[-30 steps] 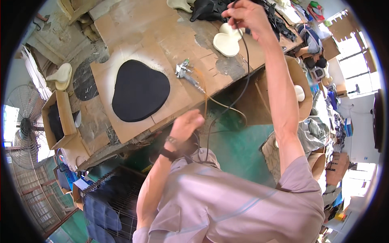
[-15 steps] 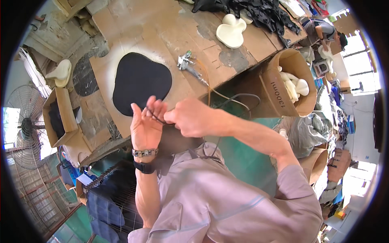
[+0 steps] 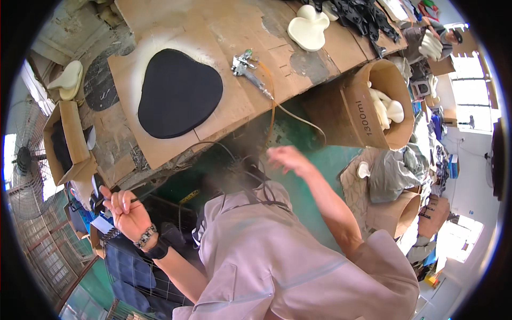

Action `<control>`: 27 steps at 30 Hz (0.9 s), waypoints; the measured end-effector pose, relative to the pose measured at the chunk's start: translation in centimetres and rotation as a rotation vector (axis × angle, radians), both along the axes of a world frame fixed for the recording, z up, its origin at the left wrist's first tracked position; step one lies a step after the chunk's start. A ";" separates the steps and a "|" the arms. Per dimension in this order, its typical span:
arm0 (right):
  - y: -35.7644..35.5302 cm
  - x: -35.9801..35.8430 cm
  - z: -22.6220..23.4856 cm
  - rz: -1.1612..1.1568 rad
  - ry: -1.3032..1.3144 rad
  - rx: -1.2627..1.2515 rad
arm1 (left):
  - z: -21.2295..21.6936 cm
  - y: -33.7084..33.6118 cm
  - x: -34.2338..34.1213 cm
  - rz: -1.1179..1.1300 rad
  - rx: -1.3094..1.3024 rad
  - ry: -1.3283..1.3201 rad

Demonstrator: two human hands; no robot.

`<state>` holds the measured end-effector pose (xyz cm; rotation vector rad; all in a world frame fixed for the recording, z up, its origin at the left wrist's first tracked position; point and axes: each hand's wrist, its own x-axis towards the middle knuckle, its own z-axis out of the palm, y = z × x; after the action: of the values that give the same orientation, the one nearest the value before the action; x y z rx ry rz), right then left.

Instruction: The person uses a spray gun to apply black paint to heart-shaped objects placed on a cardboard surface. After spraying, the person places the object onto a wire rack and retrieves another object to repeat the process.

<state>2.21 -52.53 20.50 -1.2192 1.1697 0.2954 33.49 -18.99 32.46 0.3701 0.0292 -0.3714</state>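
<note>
My left hand (image 3: 127,213), wearing a metal bracelet and a black watch, is off the table's near left edge. Its fingers are curled around a thin black cord (image 3: 165,183) that loops rightward toward my waist. Just beyond its fingertips is a dark object (image 3: 96,193) with a shiny face; whether the hand touches it I cannot tell. My right hand (image 3: 290,160) hangs in the air off the table's front edge, holding nothing, fingers loosely bent and apart. A black heart-shaped cushion pad (image 3: 181,93) lies flat on cardboard, and a metal spray gun (image 3: 246,69) rests to its right.
An orange-to-pale hose (image 3: 298,116) droops from the gun over the table edge. White foam pieces (image 3: 308,32) sit at the back, near black fabric (image 3: 357,21). A large carton (image 3: 341,114) holding foam stands right. Another person (image 3: 426,42) is at the far right.
My hands, close together before the pad with the cord between them, have separated. The left moved left and nearer me with the cord; the right let go and drew right.
</note>
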 end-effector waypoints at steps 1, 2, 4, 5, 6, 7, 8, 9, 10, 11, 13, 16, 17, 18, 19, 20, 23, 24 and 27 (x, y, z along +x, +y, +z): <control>1.9 0.9 -0.4 0.056 0.021 0.073 | -0.5 1.1 0.4 0.020 0.014 -0.006; 3.3 1.7 -0.8 0.112 0.037 0.147 | -0.6 1.7 0.6 0.038 0.029 -0.007; 4.7 1.7 -3.3 0.129 0.077 0.098 | -0.5 2.6 0.9 0.072 0.056 -0.012; 5.2 1.0 -5.9 0.133 0.100 0.067 | -0.4 2.8 1.1 0.063 0.034 -0.009; 5.5 -4.0 -15.3 0.400 -0.118 0.066 | -0.6 2.7 1.3 0.068 0.039 -0.002; 6.0 -2.7 -13.6 0.533 0.113 -0.047 | -0.8 3.3 1.5 0.090 0.059 -0.021; 6.0 -1.6 -11.1 0.656 0.357 -0.173 | -0.7 3.5 1.5 0.111 0.068 -0.032; 4.9 -1.7 -11.0 0.702 0.383 -0.156 | -0.6 3.3 1.5 0.106 0.051 -0.033; 4.0 -2.2 -11.3 0.745 0.407 -0.128 | -0.4 3.2 1.5 0.108 0.073 -0.050; 3.1 -1.7 -10.2 0.789 0.427 -0.100 | -0.2 3.0 1.4 0.111 0.096 -0.070; -0.1 -2.9 -8.4 0.439 0.548 -0.127 | 0.3 2.8 1.3 0.107 0.116 -0.105; -0.5 -4.4 -8.3 0.341 0.495 -0.170 | 0.7 2.6 0.9 0.090 0.121 -0.128; -0.2 -5.0 -8.3 0.332 0.475 -0.180 | 0.3 2.1 0.9 0.079 0.111 -0.128; 1.0 -4.7 -8.9 0.433 0.515 -0.174 | -0.1 1.6 0.9 0.069 0.101 -0.127; 2.8 -5.0 -9.7 0.473 0.467 -0.179 | 0.0 1.2 0.6 0.044 0.096 -0.122; 4.2 -4.6 -10.0 0.516 0.411 -0.186 | 0.2 0.4 0.5 0.023 0.092 -0.125; 5.0 -3.7 -8.6 0.513 0.549 -0.225 | 0.9 -1.8 -0.1 -0.006 0.074 -0.121; 4.1 -3.4 -7.6 0.432 0.544 -0.234 | 1.0 -2.3 -0.4 -0.010 0.067 -0.115; -0.3 -3.6 -5.5 0.220 0.463 -0.354 | 0.9 -3.6 -1.0 -0.048 0.077 -0.122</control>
<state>-1.43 -52.86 14.96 -1.6505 1.5312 0.5759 32.48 -22.56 33.37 0.4699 -0.0846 -0.3955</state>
